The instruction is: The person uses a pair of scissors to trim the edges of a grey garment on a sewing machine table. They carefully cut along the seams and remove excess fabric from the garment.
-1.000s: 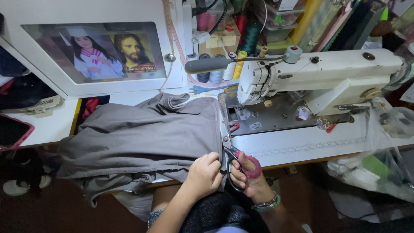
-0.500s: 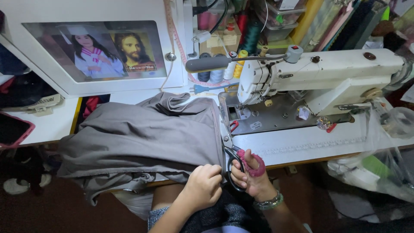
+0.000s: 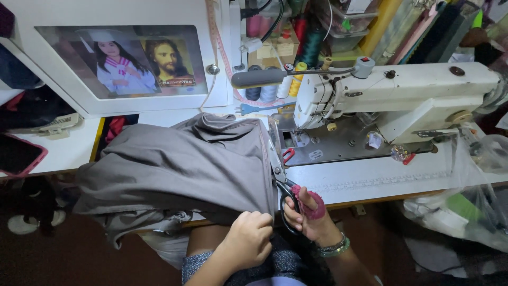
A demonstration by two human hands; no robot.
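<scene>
Left hand (image 3: 248,241) fisted on grey fabric (image 3: 180,169) edge, keeping it taut; right hand (image 3: 309,217) closed thru pink-handled scissors (image 3: 288,193), blades running far along edge, beside sewing machine (image 3: 402,95).

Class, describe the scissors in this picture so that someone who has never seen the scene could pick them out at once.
Start at the white sewing machine and drop to the table's near edge, beside the grey fabric. There the right hand holds the scissors, blades along the cloth's edge. Pink wrapping on one handle loop marks them out.
</scene>
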